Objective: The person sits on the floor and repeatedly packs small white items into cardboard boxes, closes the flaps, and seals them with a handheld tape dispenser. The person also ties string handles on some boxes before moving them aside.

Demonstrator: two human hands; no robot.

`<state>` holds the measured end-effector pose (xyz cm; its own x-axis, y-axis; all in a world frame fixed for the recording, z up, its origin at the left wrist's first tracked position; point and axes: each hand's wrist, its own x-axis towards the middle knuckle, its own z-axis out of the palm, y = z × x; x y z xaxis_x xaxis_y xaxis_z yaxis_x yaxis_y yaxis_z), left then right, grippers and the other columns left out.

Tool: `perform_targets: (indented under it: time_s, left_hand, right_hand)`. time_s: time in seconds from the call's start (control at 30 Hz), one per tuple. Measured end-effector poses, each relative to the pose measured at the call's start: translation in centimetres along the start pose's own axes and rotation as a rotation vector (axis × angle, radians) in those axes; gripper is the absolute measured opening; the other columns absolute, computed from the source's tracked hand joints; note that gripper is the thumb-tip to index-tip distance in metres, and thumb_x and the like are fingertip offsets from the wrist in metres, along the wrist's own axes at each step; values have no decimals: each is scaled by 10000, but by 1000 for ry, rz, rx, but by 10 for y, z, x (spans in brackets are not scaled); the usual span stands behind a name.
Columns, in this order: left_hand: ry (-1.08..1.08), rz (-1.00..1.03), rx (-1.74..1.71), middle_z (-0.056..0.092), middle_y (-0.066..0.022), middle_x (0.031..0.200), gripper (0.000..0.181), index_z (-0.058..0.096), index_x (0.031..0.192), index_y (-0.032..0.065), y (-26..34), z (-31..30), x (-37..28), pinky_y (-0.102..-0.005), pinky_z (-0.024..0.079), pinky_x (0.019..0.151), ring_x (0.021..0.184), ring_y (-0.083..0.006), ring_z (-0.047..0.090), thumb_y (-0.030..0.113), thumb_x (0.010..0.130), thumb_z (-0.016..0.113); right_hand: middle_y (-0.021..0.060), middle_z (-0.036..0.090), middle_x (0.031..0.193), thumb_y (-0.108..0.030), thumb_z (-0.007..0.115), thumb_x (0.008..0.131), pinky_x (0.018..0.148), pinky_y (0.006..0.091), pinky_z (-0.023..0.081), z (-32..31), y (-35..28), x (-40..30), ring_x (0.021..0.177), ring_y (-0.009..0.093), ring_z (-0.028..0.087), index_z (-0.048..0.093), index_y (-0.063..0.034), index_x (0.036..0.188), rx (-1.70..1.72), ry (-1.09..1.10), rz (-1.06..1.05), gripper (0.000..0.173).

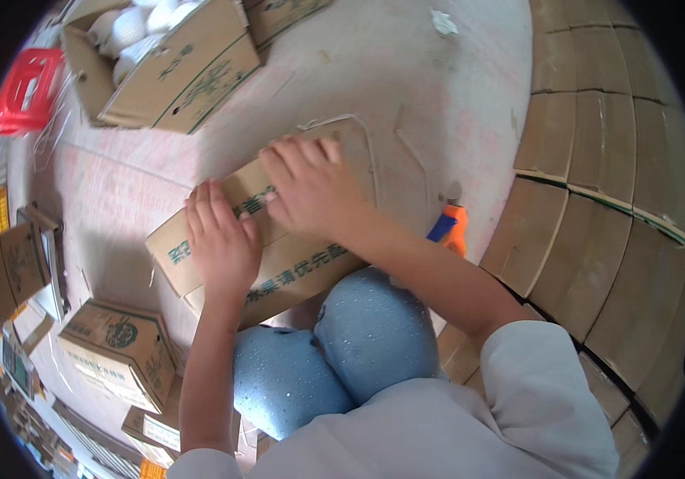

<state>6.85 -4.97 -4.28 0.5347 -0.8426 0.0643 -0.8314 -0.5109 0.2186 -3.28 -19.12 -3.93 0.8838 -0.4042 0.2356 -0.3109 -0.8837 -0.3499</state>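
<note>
A cardboard carton (294,263) with green printing lies in front of my knees, its top flaps folded closed. My left hand (222,236) rests flat on its left part, fingers over the far flap. My right hand (309,179) presses on the flap farther right, fingers spread a little and pointing at the far edge. Neither hand grasps anything. A pale strap (372,149) loops around the carton's right end and lies loose on the floor. To the right of the carton stands an orange and blue tape dispenser or similar tool (455,230), partly hidden by my right forearm.
An open carton (198,78) with round, white-wrapped items (129,36) stands at upper left, beside a red plastic stool or crate (28,90). Stacked cartons (588,239) line the right side. More cartons (117,353) stand at lower left. A white scrap (443,23) lies on the floor.
</note>
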Motion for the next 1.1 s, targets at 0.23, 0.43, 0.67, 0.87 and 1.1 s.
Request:
perform_targets:
  time_s: [0.23, 0.43, 0.67, 0.87, 1.1]
  left_hand:
    - [47, 9, -97, 469, -225, 1273, 452, 397, 1313, -46, 31, 15, 15, -488, 323, 1040, 1206, -409, 421, 97, 889, 461]
    - [46, -9, -75, 464, -215, 1267, 467, 416, 1301, -28, 24, 12, 12, -501, 319, 1052, 1206, -402, 424, 129, 871, 509]
    - [24, -20, -93, 466, -188, 1283, 488, 431, 1308, -4, 35, 13, 17, -490, 295, 1080, 1239, -390, 406, 160, 861, 540]
    - [42, -56, -78, 457, -194, 1296, 469, 421, 1310, -10, 22, 12, 9, -481, 293, 1075, 1235, -385, 405, 149, 877, 508]
    - [45, -55, -74, 464, -182, 1290, 458, 425, 1296, 0, 29, 9, 12, -469, 316, 1058, 1233, -368, 413, 136, 874, 538]
  right_hand:
    - [134, 605, 1022, -126, 605, 784, 864, 425, 430, -19, 40, -82, 982, 300, 570, 614, -71, 1041, 290, 205, 403, 262]
    - [209, 651, 903, -399, 618, 851, 763, 446, 484, -31, 106, -270, 861, 384, 621, 615, 26, 930, -177, -333, 1402, 433]
    - [189, 651, 955, -421, 669, 834, 807, 391, 486, 30, 147, -323, 883, 335, 638, 559, 71, 1032, -255, 54, 1779, 542]
    - [44, 643, 984, -241, 520, 977, 818, 253, 438, -76, 115, -266, 873, 126, 567, 596, 16, 1100, 904, 441, 1181, 295]
    - [112, 634, 1126, -234, 480, 955, 865, 362, 513, -130, 82, -175, 1011, 232, 628, 553, 5, 1194, 1677, 463, 1058, 346]
